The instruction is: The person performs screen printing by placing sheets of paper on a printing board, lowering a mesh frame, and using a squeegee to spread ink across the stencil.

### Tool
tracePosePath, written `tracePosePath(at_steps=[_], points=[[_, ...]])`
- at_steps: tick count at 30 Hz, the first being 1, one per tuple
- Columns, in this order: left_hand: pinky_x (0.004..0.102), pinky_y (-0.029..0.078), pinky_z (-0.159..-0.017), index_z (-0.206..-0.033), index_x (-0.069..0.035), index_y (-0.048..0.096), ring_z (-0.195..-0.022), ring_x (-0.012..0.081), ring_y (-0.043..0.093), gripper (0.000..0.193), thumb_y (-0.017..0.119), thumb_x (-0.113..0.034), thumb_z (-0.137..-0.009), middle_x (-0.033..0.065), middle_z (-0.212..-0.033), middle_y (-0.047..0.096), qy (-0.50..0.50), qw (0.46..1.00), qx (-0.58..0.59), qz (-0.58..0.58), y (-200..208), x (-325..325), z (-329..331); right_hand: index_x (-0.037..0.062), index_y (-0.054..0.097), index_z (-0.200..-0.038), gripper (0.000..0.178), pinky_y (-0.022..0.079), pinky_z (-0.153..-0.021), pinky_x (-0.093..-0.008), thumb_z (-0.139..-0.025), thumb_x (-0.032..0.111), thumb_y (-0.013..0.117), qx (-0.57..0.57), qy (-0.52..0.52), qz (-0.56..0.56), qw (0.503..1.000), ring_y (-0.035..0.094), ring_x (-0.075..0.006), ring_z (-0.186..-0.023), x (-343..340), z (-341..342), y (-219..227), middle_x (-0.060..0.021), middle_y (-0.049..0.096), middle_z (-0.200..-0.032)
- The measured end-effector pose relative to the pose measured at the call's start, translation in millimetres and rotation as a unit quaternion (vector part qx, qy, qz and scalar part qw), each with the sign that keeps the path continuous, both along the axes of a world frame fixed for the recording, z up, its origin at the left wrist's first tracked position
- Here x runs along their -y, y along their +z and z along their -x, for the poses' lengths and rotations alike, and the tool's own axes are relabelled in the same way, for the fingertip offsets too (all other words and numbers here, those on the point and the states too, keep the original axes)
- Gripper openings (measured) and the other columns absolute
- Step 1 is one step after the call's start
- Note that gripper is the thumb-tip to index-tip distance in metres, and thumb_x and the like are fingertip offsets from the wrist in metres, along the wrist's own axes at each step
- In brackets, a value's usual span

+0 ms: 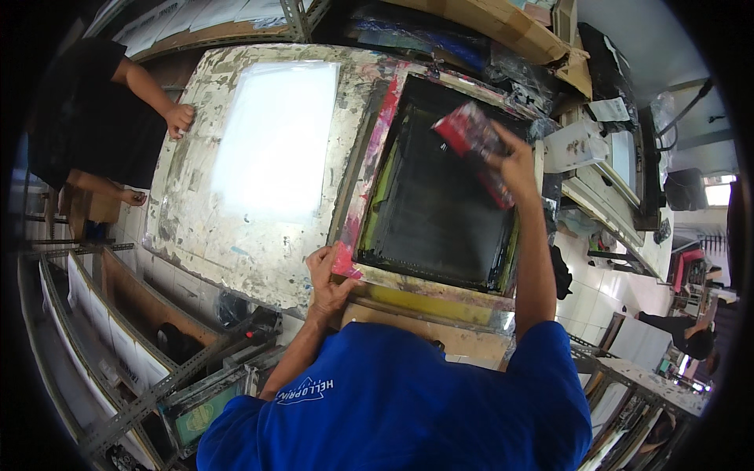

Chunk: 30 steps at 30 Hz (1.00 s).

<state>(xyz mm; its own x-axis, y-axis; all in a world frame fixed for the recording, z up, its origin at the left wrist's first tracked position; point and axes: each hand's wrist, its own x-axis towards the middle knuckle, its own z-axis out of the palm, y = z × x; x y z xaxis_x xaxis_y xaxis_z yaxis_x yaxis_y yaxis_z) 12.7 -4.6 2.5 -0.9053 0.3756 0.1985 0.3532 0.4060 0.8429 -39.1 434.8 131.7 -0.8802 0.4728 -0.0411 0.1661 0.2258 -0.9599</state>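
Observation:
A screen printing frame [375, 149] lies before me, its wooden rim smeared with pink and red, its mesh [448, 212] dark with black ink. My left hand [323, 276] grips the frame's near left corner, thumb and fingers closed around it. Over the far right part of the mesh, my right hand [514, 166] holds a squeegee [473, 141], red and stained with black ink. The squeegee is tilted and somewhat blurred; whether its edge touches the mesh I cannot tell. A white sheet [275, 133] lies flat on the paint-spattered table [188, 200] left of the frame.
Across the table's left end stands a person in black [98, 110], one hand by its edge. Metal racks [129, 337] fill the lower left. Cardboard [503, 27] and plastic wrapping lie beyond the frame. A white container [576, 147] sits to the right. Another person [695, 330] is farther right.

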Motion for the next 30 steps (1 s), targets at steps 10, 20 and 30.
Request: tracePosePath(at_steps=[10,20,30], points=[[0.0429,0.046,-0.095,-0.131,0.01,0.062,-0.108,0.0303,0.055,0.092,0.097,-0.037,-0.06,0.0154,-0.114,0.064,0.015,0.981,-0.126,-0.144,88.0,-32.1,32.7,0.0158,0.07,-0.133,0.063,0.049,-0.084,-0.0415,-0.072,0.003,0.075,0.064,0.101,-0.384,0.916,0.065,-0.0309,-0.093,145.6,-116.1,117.0,-0.0109,0.07,-0.099],[0.0347,0.04,-0.109,-0.153,0.004,0.029,-0.125,0.0249,0.056,0.098,0.084,-0.043,-0.087,0.0181,-0.138,0.056,0.02,0.846,-0.144,-0.513,181.2,-141.6,119.4,0.0184,0.074,-0.127,0.054,0.053,-0.075,-0.0393,-0.074,0.019,0.077,-0.125,0.012,-0.558,0.821,0.066,-0.0325,-0.078,97.6,-64.8,217.5,-0.0118,0.071,-0.088],[0.0514,0.049,-0.1,-0.126,-0.009,0.067,-0.12,0.0405,0.059,0.039,0.074,-0.026,-0.092,0.0211,-0.128,0.063,-0.045,0.995,-0.028,0.089,18.7,-268.6,244.5,0.0038,0.077,-0.112,0.044,0.056,-0.083,-0.0405,-0.076,0.028,0.075,-0.189,-0.01,-0.519,0.834,0.072,-0.0378,-0.087,74.6,-32.3,276.3,-0.0205,0.075,-0.099]])
